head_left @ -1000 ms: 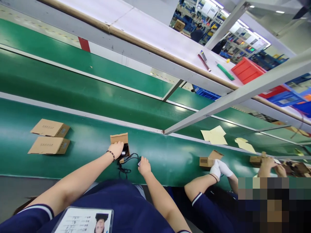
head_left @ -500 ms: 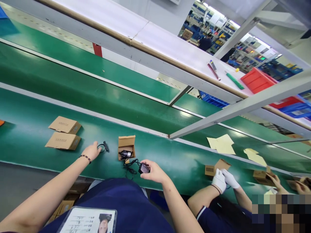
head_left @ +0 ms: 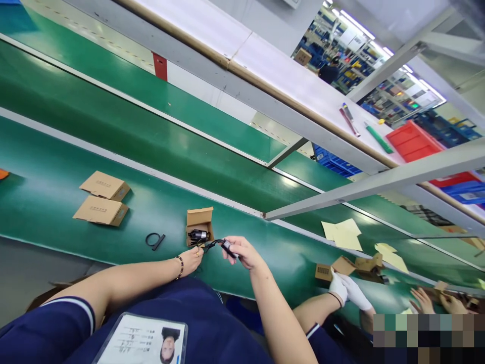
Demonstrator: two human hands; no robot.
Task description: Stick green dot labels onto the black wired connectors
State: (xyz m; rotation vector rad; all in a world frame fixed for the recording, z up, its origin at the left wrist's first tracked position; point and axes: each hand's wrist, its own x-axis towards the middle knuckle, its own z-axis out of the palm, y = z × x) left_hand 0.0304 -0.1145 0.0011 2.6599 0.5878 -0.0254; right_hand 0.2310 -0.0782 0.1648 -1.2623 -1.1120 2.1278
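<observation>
My right hand [head_left: 242, 252] is closed around a small black power adapter [head_left: 228, 247] with a pale label. A black cable [head_left: 212, 243] runs from it to my left hand [head_left: 192, 260], whose fingers pinch the cable just in front of an open cardboard box [head_left: 199, 217]. Inside that box lies a black cylindrical device [head_left: 198, 235] with a light label. To the left of my left hand, a black looped cord with a bar-shaped end [head_left: 155, 241] rests on the green bench.
Two closed cardboard boxes [head_left: 100, 210] sit at the left of the green bench [head_left: 265, 258]. To the right, a co-worker's white-gloved hands [head_left: 346, 289] handle another box [head_left: 324, 272]. Yellow paper sheets [head_left: 343, 233] lie beyond them. A slanted metal post [head_left: 341, 191] crosses above the bench.
My left hand has let go of the looped cord, leaving it on the bench, and has moved right to grasp the adapter's cable. My right hand has lifted the adapter slightly.
</observation>
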